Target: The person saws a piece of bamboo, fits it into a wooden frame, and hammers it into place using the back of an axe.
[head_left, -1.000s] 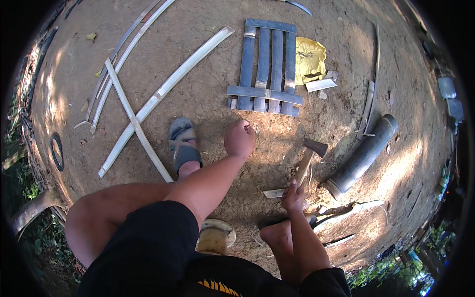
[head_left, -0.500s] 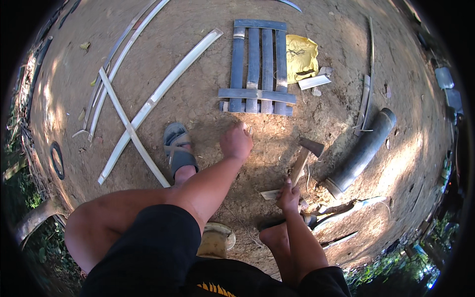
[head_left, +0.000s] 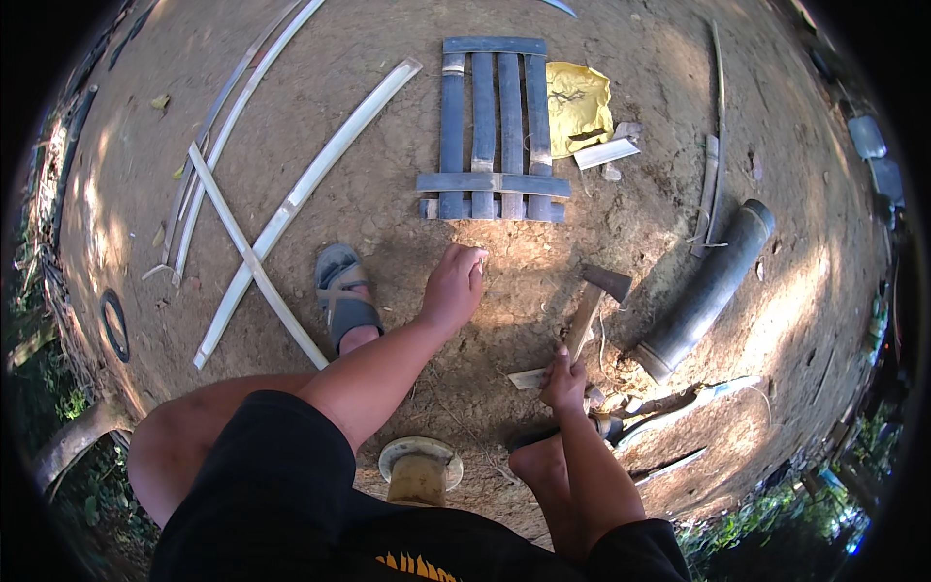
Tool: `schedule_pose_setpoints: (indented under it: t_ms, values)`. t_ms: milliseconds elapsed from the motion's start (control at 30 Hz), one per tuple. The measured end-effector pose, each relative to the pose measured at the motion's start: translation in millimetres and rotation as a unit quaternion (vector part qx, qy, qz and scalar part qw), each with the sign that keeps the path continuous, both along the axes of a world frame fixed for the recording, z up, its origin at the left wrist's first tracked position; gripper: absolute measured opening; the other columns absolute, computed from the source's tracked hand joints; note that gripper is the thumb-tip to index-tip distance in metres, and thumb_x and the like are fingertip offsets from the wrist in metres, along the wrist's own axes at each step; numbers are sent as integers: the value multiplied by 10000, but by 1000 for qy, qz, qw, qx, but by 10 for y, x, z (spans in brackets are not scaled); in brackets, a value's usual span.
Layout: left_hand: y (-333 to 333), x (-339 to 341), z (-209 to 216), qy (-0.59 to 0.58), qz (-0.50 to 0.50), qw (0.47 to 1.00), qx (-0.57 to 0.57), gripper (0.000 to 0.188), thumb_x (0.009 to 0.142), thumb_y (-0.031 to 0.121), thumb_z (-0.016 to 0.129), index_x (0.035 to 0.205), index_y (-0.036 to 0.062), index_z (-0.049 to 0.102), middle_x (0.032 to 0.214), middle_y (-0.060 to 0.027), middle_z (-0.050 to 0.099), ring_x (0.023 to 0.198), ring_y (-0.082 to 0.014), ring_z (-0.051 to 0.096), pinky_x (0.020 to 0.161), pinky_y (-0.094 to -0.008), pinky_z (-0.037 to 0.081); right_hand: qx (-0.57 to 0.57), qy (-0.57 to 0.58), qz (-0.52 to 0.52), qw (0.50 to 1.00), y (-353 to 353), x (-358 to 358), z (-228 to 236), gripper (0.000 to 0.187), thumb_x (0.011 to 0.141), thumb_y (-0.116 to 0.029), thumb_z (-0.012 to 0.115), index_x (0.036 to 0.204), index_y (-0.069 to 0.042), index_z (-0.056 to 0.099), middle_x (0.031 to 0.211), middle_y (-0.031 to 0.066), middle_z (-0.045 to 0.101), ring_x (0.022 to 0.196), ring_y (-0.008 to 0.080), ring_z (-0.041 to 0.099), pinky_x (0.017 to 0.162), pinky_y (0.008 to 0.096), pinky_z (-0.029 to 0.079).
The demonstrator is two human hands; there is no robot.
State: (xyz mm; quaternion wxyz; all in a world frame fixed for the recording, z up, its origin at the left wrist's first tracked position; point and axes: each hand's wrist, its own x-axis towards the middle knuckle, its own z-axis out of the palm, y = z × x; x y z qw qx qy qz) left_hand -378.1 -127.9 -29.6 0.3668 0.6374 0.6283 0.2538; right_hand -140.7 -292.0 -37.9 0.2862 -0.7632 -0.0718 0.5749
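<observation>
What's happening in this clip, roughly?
The person's right hand grips a wooden-handled hatchet-like tool. The left hand is out in front, short of a dark slatted frame, its fingers curled closed; whether they pinch something small is too unclear to tell. The frame lies on the dirt ground with crosspieces across its slats, and neither hand touches it. A yellow sheet lies beside it, a dark tube to the right and crossing pale strips to the left.
</observation>
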Motion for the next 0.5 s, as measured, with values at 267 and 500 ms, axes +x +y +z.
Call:
schedule_pose_setpoints:
  t_ms: [267,500]
  values:
    - [-51,38,79,-55,-67,996,-11,191,935,52,625,1113,38,692,1031,-148,674,981,-322,680,876,-421,535,14,-10,17,1000,23,-27,37,328,1083,-374,538,1177,-61,522,692,31,529,499,134,512,450,306,444]
    - [413,217,272,-112,-25,993,-21,154,961,117,679,1074,15,699,1018,-138,731,918,-249,732,840,-352,579,21,-10,24,999,6,-19,19,378,1084,-402,532,1194,-40,532,709,33,532,528,140,529,484,312,472]
